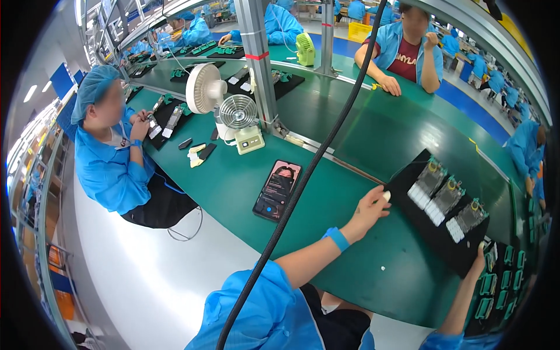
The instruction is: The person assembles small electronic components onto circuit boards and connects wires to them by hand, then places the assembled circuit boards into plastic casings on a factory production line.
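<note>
A black mat (408,216) lies slanted on the right of the green bench, bearing several phone-like circuit assemblies (449,201) with silvery-white lower ends and yellow loops. Beside its left edge is my left hand (368,211), open, fingers partly bent and apart, with a pale finger cot on one fingertip. Whether that fingertip touches the mat, I cannot tell. My right hand (477,263) is closed on the mat's near right edge, a pale cot on its thumb; its other fingers are mostly hidden. A blue band (336,238) circles my left wrist.
A smartphone (277,191) with a lit screen lies left of my left arm. Two small fans (204,88) stand behind it by a metal post (256,58). Green-framed parts (501,280) fill the far right. Co-workers sit left and across. A black cable (326,140) crosses the view.
</note>
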Demonstrator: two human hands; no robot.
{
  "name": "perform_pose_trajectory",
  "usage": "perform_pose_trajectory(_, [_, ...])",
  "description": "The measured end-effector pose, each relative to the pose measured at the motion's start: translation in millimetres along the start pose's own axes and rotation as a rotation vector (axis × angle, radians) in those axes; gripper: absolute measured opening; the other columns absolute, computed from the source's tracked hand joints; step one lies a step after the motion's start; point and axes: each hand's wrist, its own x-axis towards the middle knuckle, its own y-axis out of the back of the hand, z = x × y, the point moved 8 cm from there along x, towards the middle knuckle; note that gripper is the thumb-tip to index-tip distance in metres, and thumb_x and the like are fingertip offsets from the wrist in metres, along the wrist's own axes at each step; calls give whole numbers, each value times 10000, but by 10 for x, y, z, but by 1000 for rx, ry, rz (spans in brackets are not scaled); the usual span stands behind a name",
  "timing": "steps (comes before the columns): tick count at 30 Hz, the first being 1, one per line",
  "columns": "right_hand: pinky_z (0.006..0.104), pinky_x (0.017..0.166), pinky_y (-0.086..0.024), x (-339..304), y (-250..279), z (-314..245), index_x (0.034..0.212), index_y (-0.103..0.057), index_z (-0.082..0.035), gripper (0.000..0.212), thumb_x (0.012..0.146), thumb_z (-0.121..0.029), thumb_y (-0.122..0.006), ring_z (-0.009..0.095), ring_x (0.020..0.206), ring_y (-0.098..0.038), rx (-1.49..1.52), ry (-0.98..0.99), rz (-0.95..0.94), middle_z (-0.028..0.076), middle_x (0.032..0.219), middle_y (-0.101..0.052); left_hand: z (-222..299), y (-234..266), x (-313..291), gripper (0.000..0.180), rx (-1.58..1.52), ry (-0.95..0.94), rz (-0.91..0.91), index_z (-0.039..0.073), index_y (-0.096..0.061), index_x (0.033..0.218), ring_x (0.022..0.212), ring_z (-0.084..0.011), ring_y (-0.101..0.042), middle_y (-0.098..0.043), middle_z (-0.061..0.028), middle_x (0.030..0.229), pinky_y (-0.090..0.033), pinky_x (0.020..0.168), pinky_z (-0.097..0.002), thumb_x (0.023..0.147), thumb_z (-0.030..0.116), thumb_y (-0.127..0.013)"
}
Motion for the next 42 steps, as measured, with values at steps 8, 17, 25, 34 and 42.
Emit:
perform_pose_trajectory(8, [298, 618, -507, 1218, -1195, -166, 1028, -614, 28, 382, 913, -336, -604, 173, 738, -630, -170, 221, 196, 105, 924, -663, 80, -346, -173, 330, 563, -349, -207, -48, -534, 1160, 751, -137, -599, -617, -104, 889, -513, 690, -268, 912, 155, -609])
perform_pose_trajectory(17, [208, 545, -404, -443, -2413, -392, 1128, -572, 32, 327, 949, -241, -543, 90, 654, -554, -599, 333, -489, 45, 883, -642, 119, -311, -212, 279, 632, -385, -256, -40, -552, 1134, 770, -151, -602, -609, -112, 923, -513, 698, -269, 905, 109, -606])
perform_pose_trajectory(25, [376, 839, -484, -944, 1379, -1622, 1180, -587, -40, 297, 983, -185, -418, 319, 956, -627, -1182, 931, 571, 210, 1063, -632, 188, -287, -284, 254, 691, -461, -238, -54, -554, 1093, 703, -163, -578, -586, -120, 896, -496, 640, -274, 895, 97, -603])
perform_pose_trajectory(34, [456, 719, -494, -1138, 3215, -903, 1076, -611, 31, 303, 843, -91, -460, 424, 876, -600, -1624, 545, 417, 285, 937, -622, 109, -369, -226, 256, 835, -498, -206, 39, -605, 1121, 798, -131, -620, -649, -73, 922, -524, 708, -267, 888, 141, -636])
perform_pose_trajectory(42, [229, 354, -274, -1501, 2507, -720, 932, -602, -37, 339, 944, -361, -501, 78, 426, -410, -367, 16, 670, 23, 665, -584, 96, -116, -160, 247, 833, -403, -197, 1, -583, 1135, 827, -119, -593, -623, -76, 927, -495, 732, -249, 907, 92, -601])
